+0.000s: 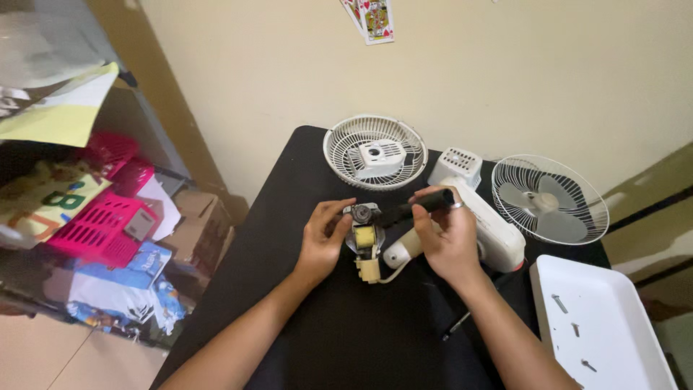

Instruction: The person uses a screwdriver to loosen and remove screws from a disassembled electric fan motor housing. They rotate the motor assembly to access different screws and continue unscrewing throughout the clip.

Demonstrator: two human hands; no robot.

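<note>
Head view, and starting at the far left: pink plastic baskets are sitting among papers and boxes beside the black table. Moving in, the left hand is curling around the left side of the small fan motor, fingers bent and gripping it, thumb lying up by the metal top. The motor is sitting at the table's centre, between both hands, its yellow coil facing up and a cream connector hanging below. Just behind it, a white fan grille is lying flat. Now the right hand is clenching a black-handled tool, its tip pointing at the motor's top, while a white fan body is lying under that palm. Further right, the front grille with blades is resting, and at the edge a white tray is holding a few screws.
</note>
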